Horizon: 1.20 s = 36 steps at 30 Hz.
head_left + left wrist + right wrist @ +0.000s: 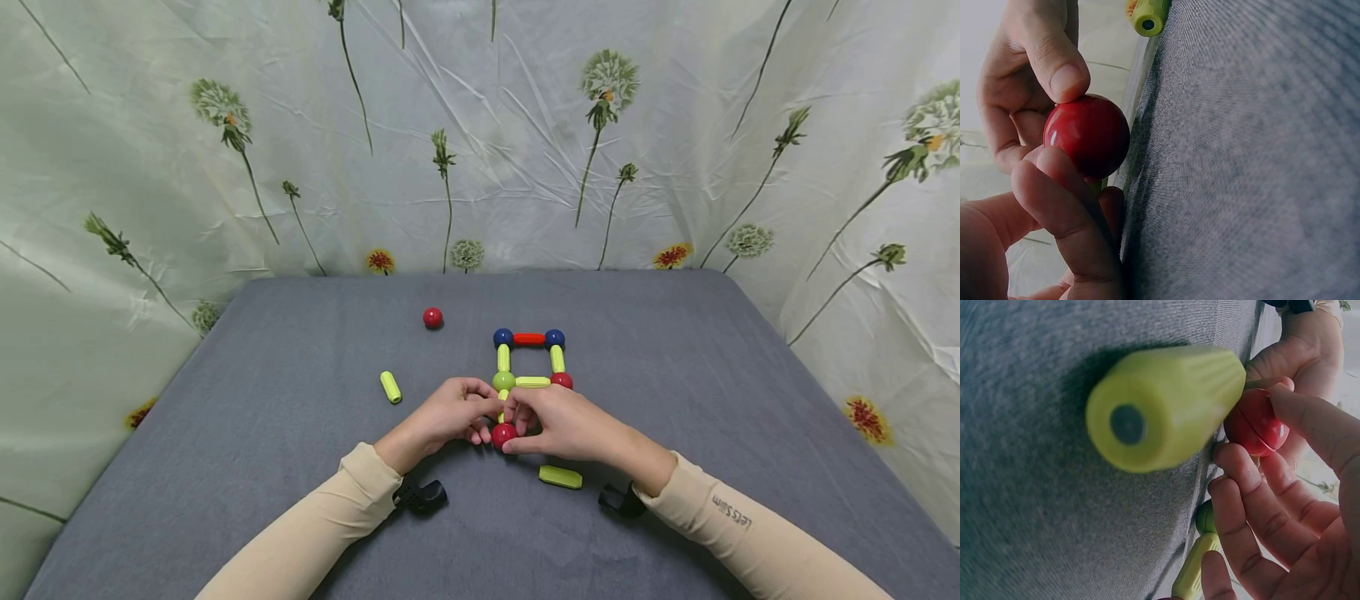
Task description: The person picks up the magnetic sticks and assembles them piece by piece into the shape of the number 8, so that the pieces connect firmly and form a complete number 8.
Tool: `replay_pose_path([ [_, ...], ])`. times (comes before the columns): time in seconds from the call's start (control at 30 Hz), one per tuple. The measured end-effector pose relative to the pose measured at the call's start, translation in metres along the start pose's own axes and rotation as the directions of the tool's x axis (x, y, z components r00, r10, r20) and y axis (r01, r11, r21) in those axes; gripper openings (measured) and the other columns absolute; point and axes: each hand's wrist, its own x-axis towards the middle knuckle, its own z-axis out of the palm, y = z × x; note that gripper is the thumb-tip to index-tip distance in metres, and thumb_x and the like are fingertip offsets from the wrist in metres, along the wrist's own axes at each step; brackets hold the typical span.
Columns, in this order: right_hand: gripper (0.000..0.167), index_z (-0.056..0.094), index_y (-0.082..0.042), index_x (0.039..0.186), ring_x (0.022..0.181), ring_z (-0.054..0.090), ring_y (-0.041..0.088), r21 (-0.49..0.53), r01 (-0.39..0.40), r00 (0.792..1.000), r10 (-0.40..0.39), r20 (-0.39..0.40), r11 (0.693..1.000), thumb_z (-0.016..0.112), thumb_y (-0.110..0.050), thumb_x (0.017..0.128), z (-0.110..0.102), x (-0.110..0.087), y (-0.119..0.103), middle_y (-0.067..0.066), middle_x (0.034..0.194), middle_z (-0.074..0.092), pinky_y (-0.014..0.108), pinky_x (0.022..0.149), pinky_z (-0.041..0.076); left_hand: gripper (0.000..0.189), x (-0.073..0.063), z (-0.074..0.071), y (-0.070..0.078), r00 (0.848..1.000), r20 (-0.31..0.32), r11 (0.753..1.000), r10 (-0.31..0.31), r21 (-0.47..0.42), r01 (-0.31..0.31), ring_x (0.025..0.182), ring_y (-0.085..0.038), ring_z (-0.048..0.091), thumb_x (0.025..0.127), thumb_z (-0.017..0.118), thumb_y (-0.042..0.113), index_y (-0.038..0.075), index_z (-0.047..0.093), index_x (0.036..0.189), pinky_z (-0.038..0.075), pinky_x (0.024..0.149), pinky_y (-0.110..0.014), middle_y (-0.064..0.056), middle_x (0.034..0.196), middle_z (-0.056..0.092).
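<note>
Pinching a red ball between thumb and fingers, the right hand works at the near end of the built frame. The left hand has bent fingers beside this ball and the yellow-green rod behind it; whether they grip the rod, I cannot tell. The rod runs from the ball towards a green ball, but fingers partly cover its joints.

Beyond the hands, one square appears complete: the green ball, a second red ball and two blue balls make its corners, with three yellow-green rods and one red rod as sides. So I judge this square done, and the piece under the hands nearly attached.

Unattached on the grey tabletop lie one yellow-green rod near the right hand, another left of the frame, and, farther, a third red ball. Whether these three will be used, the views do not show.
</note>
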Motion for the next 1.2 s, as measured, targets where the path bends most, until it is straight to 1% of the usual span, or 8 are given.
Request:
replay_pose_path([
  [0.23,0.033,0.056,-0.026,0.096,0.072,0.057,-0.002,0.009,0.003,1.000,-0.003,0.003,1.000,0.073,-0.046,0.077,0.0003,-0.0006,0.0011,-0.014,0.079,0.061,0.018,0.065,0.047,0.030,-0.0025,0.0018,0.0020,1.000,-0.018,0.999,0.022,0.034,-0.022,0.046,-0.008,0.055,0.086,0.066,0.023,0.004,0.056,0.106,0.046,0.043,-0.021,-0.002,0.072,0.064],
  [0.43,0.033,0.056,-0.027,0.097,0.072,0.057,-0.003,0.012,0.000,1.000,0.000,0.010,1.000,0.073,-0.047,0.077,0.0009,-0.0006,0.0026,-0.014,0.079,0.062,0.018,0.065,0.047,0.026,-0.0034,0.0030,0.0013,0.996,-0.066,0.989,0.063,0.135,-0.054,0.043,-0.009,0.051,0.086,0.067,0.026,0.007,0.059,0.101,0.042,0.040,-0.021,-0.002,0.065,0.060],
  [0.63,0.032,0.056,-0.028,0.096,0.071,0.056,-0.004,0.017,0.007,1.000,-0.007,0.013,1.000,0.072,-0.047,0.077,0.0027,-0.0005,0.0053,-0.017,0.077,0.059,0.018,0.065,0.047,0.024,-0.0045,0.0038,0.0025,0.989,-0.103,0.972,0.107,0.221,-0.082,0.042,-0.010,0.051,0.085,0.068,0.028,0.010,0.060,0.099,0.043,0.039,-0.022,-0.003,0.063,0.059],
  [0.77,0.032,0.056,-0.028,0.097,0.071,0.057,-0.003,0.021,0.006,1.000,-0.006,0.013,1.000,0.072,-0.047,0.077,0.0027,-0.0006,0.0062,-0.017,0.077,0.059,0.018,0.064,0.047,0.024,-0.0058,0.0023,0.0036,0.984,-0.132,0.961,0.118,0.263,-0.080,0.043,-0.011,0.051,0.083,0.070,0.032,0.014,0.061,0.097,0.044,0.039,-0.024,-0.004,0.066,0.060],
  [0.87,0.032,0.056,-0.027,0.097,0.071,0.057,-0.002,0.022,0.006,1.000,-0.006,0.012,1.000,0.072,-0.047,0.077,0.0026,-0.0008,0.0066,-0.017,0.077,0.060,0.018,0.064,0.047,0.025,-0.0066,0.0008,0.0040,0.983,-0.140,0.957,0.121,0.278,-0.078,0.043,-0.012,0.050,0.082,0.070,0.033,0.015,0.062,0.097,0.045,0.041,-0.025,-0.004,0.068,0.061],
  [1.03,0.032,0.056,-0.027,0.098,0.071,0.058,-0.001,0.026,0.007,1.000,-0.008,0.012,1.000,0.072,-0.046,0.077,0.0025,-0.0015,0.0066,-0.016,0.076,0.060,0.018,0.064,0.047,0.026,-0.0067,0.0002,0.0045,0.984,-0.128,0.954,0.124,0.287,-0.082,0.043,-0.012,0.052,0.083,0.069,0.034,0.014,0.062,0.098,0.045,0.041,-0.026,-0.005,0.069,0.063],
  [1.2,0.031,0.056,-0.027,0.097,0.071,0.058,-0.001,0.030,0.005,1.000,-0.005,0.014,1.000,0.072,-0.046,0.078,0.0022,-0.0026,0.0071,-0.016,0.076,0.061,0.019,0.063,0.048,0.026,-0.0059,0.0005,0.0042,0.986,-0.117,0.957,0.121,0.279,-0.084,0.042,-0.012,0.054,0.083,0.068,0.033,0.013,0.062,0.098,0.045,0.040,-0.026,-0.004,0.070,0.065],
])
